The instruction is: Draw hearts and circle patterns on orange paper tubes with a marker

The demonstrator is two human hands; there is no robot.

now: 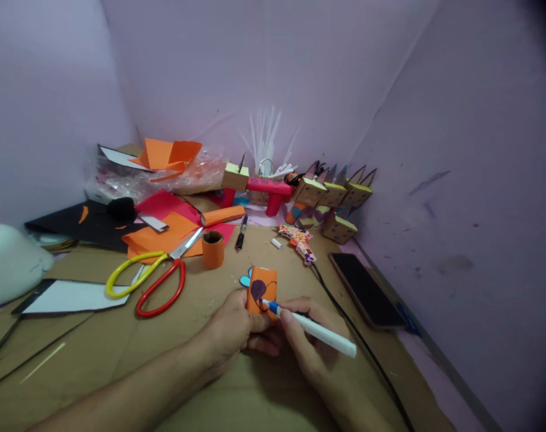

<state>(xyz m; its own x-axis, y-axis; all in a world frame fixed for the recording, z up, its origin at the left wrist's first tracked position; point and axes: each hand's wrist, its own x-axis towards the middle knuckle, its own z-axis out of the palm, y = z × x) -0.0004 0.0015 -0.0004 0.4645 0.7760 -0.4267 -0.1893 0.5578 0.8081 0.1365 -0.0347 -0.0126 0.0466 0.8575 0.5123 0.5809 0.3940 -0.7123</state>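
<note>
My left hand [237, 330] is closed round the lower left part of an orange paper piece [269, 279], which stands upright over the cardboard. The orange piece bears a dark purple filled shape and thin drawn outlines. Light blue rounded pieces [245, 280] show at its left edge. In my right hand [311, 336] is a white marker [322, 336] with a blue end, its tip at the orange piece beside the purple shape. Behind them stands a short orange tube [213, 250].
Scissors [169, 270] with yellow and red handles lie open at left. A phone [367, 294] and a patterned glue gun [300, 241] with a black cable [354, 330] are at right. Cardboard animal heads [333, 192], a black pen [241, 233] and coloured paper [158, 233] lie behind.
</note>
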